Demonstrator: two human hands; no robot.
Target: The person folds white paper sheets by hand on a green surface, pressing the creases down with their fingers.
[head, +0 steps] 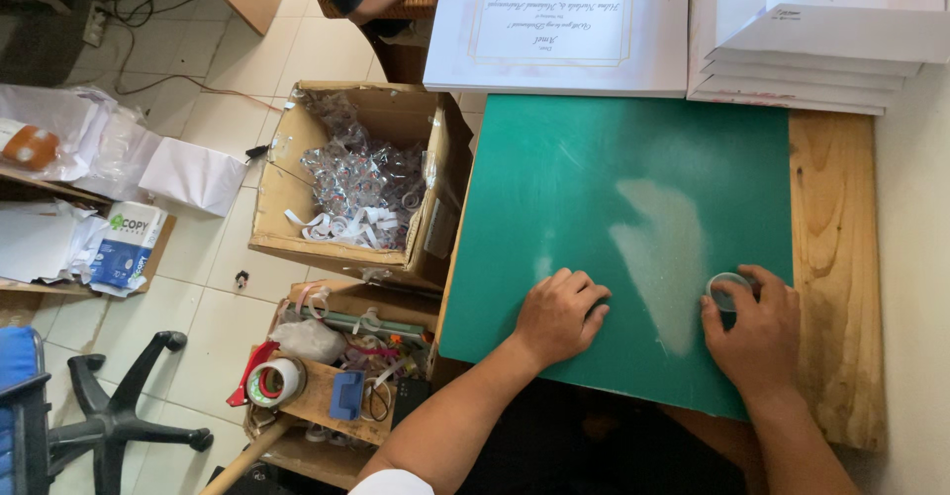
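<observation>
Right now the right hand [754, 329] is closed around a small roll of clear tape [728, 290], fingers curled over its rim and pressing it onto the green cutting mat [614, 188]. The roll sits at the mat's right edge, just beside the bare wooden tabletop [836, 257]. To the left of that grip, the left hand [559, 315] grasps nothing; it lies knuckles up with fingers bent under, touching the mat.

As a judgement, the roll could slip or skid out from under the fingers, since the mat's worn pale patch [663, 247] right beside it looks slick, and the left hand does not brace it.

Farther left of the grip, off the table, a low wooden crate [327, 396] holds a tape dispenser with a red handle [269, 380], a blue block and tangled scraps. Beyond that an open cardboard box [346, 178] is filled with crumpled clear film and curled white strips. Farthest from the grip, at the table's back edge, lie stacked white card sheets [559, 25] and a pile of white envelopes [811, 35].
</observation>
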